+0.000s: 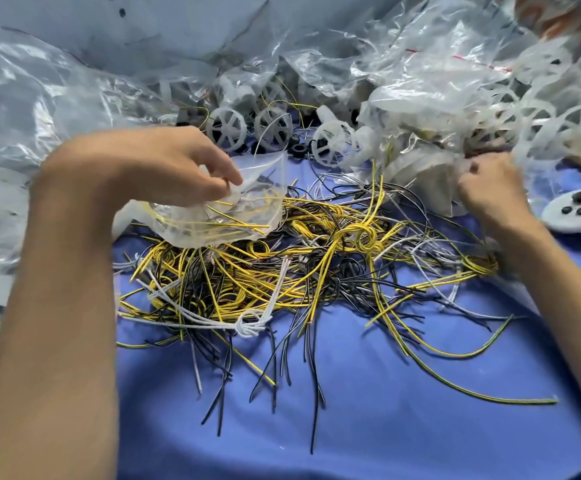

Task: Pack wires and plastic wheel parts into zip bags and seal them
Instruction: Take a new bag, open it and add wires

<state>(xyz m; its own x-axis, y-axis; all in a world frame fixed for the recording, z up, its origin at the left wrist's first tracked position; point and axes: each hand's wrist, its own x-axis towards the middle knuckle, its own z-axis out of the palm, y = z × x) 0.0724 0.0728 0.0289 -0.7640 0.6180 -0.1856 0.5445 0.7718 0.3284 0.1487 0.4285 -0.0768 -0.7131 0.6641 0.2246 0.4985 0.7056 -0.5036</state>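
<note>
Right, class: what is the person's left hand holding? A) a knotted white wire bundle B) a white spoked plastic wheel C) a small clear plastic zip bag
C: the left hand pinches the small clear plastic zip bag, yellow wires showing through it, above the tangled wire pile.

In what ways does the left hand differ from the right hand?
The left hand pinches a zip bag holding yellow wires; the right hand is curled among plastic at the wheel parts, its hold unclear. The left hand is at the wire pile's left edge; the right hand at its right.
</note>
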